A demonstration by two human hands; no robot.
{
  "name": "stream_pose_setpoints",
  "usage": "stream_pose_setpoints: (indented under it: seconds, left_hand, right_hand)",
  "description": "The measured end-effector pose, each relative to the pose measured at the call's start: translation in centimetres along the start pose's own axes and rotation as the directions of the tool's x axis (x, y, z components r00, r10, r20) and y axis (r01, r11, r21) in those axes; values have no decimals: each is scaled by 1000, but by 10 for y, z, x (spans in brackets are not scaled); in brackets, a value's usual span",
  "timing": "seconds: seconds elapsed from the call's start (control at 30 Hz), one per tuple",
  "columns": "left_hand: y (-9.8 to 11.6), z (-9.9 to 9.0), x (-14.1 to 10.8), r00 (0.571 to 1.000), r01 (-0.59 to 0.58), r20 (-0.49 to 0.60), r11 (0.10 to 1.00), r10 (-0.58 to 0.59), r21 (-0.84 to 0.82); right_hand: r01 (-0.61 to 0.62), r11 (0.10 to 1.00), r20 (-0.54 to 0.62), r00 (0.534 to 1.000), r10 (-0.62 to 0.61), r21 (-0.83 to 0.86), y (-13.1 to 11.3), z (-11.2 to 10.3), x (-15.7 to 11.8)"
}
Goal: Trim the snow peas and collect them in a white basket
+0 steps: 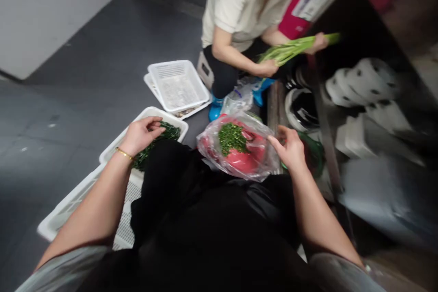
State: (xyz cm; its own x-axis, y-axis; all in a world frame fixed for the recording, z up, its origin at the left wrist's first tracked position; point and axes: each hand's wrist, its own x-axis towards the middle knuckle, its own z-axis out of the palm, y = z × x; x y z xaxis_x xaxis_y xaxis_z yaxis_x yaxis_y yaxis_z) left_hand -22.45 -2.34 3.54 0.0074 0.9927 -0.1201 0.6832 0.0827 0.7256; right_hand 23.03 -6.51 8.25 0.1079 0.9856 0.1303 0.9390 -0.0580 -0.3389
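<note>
My left hand, with a gold bracelet at the wrist, is over a white basket of dark green vegetables. Its thumb and fingers are apart and nothing shows between them. On the right, my right hand is beside a clear plastic bag, thumb near the bag's edge, fingers spread. Chopped green bits lie in the bag over something red. Whether the thumb touches the plastic is hard to tell.
Another person crouches ahead, holding long green stalks in both hands. Stacked white baskets sit on the dark floor near blue shoes. A larger white crate is at lower left. Shelves with white containers stand at right.
</note>
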Motion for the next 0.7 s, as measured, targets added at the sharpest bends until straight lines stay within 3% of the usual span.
stream_pose_setpoints:
  seconds: [0.07, 0.1, 0.17, 0.2, 0.23, 0.33, 0.37, 0.4, 0.47, 0.5, 0.53, 0.63, 0.7]
  left_hand:
    - [24, 23, 11, 976, -197, 143, 938, 162, 286]
    - [37, 36, 15, 952, -284, 226, 869, 206, 404]
    - [61, 66, 20, 899, -416, 369, 728, 238, 545]
    - [71, 82, 22, 874, -466, 417, 679, 251, 567]
    - [81, 98, 24, 846, -515, 456, 648, 277, 562]
    - [106, 143, 29, 727, -679, 494, 608, 476, 413]
    - [114, 156, 29, 674, -730, 490, 599, 553, 329]
    - [122, 166, 29, 625, -768, 481, 595, 614, 238]
    - [135, 180, 26, 568, -777, 488, 627, 663, 52]
    - [141, 183, 24, 580, -738, 495, 674, 647, -16]
    - [146, 184, 23, 624, -677, 487, 734, 611, -54]
    - [160, 180, 25, 845, -446, 306, 894, 439, -52]
    - [172, 178, 28, 917, -343, 191, 937, 351, -75]
  right_hand:
    - [-170, 975, -26, 985, 168, -141, 22, -2, 3]
    - [-253, 949, 21, 965, 262, -189, 30, -2, 2]
    - [-353, 918, 190, 903, 384, -181, 35, 1, -5]
    - [-345, 932, 301, 882, 362, -109, 32, 5, -9]
    - [-278, 961, 353, 899, 260, -1, 26, 11, -14]
    - [-186, 969, 329, 936, 125, 161, -8, 38, -23]
    - [-16, 964, 279, 958, -61, 266, -19, 46, -24]
    - [153, 924, 216, 947, -239, 351, -30, 53, -25]
    - [294, 859, 117, 921, -372, 420, -43, 56, -29]
    - [335, 819, 85, 904, -419, 466, -44, 52, -31]
    - [353, 775, 57, 893, -446, 524, -42, 45, -34]
    - [318, 622, -40, 907, -419, 716, -14, 15, -35]
    - [246, 605, -62, 950, -308, 757, 7, 1, -30]
